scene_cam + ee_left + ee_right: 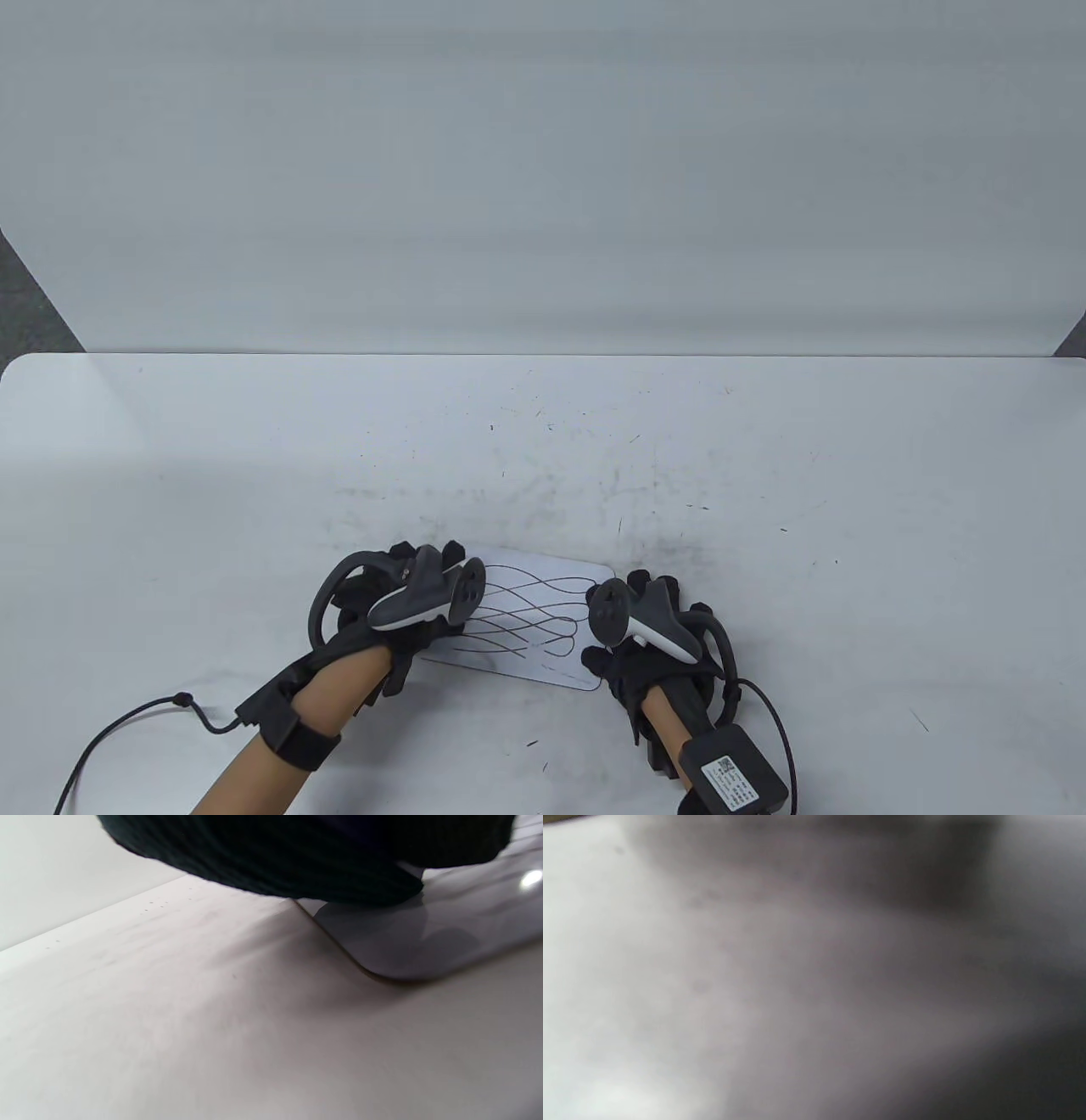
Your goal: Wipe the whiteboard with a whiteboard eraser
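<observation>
The whiteboard [526,624] lies flat on the table [764,475], near the table's front edge, a small rounded-corner board with looping dark pen lines [534,615] across its face; its long axis runs left to right, slightly skewed so the right end sits a little nearer the person. No whiteboard eraser can be made out in any view, so which way it lies from the fingers cannot be told; it may be hidden under a hand or out of frame. The left hand [399,607] sits at the board's left end, and in the left wrist view the dark glove [297,857] presses down on or just over the board's rounded corner [394,942], which suggests it is steadying the board; how far its fingers are curled is hidden by the tracker. The right hand [649,637] sits at the board's right end, overlapping that edge, and its fingers are also hidden; the right wrist view is a grey blur and shows nothing of what it holds, if anything. Both hands are about equally close to the board, one at each short end. The lines look untouched, so wiping seems not yet begun, and the likely stroke would run along the board's long axis from the right hand's side.
</observation>
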